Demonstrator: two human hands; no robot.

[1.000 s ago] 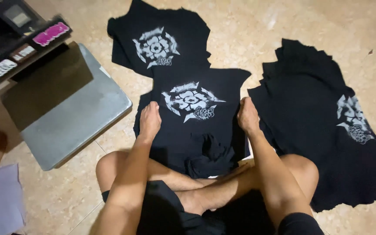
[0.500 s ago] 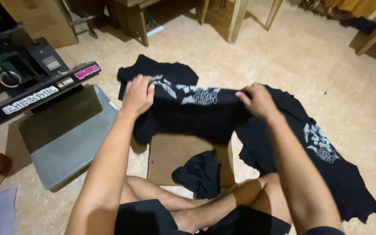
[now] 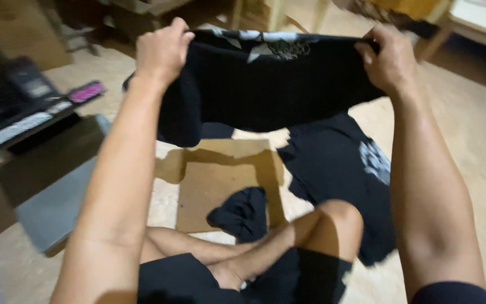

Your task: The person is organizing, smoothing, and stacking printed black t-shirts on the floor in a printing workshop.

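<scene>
You sit cross-legged on the tan floor [image 3: 468, 152], which fills the frame from edge to edge. Across the top centre of the picture hangs the black shirt [image 3: 271, 84], stretched wide between your two hands and held up off the floor, its pale print showing only along the top edge. Below it to the right, a pile of black shirts [image 3: 338, 169] lies flat on the floor, the top one showing a pale print near its right side. At the left edge sits the heat press [image 3: 35, 141], its grey lower plate [image 3: 57, 202] in the lower left and its dark upper part with a pink label in the upper left. In the middle of the frame, just in front of your legs, lies a brown cardboard sheet [image 3: 215, 186], flat and bare except for a small bunched black cloth [image 3: 243, 211] resting on its lower right part, touching your shin. No box or bin shows that holds anything.

Your left hand [image 3: 161, 50], upper left of centre, is raised with the arm nearly straight, fingers curled tight on the shirt's left upper edge. Your right hand [image 3: 386, 59], upper right, is raised likewise, fingers and thumb pinched shut on the shirt's right upper edge.
</scene>
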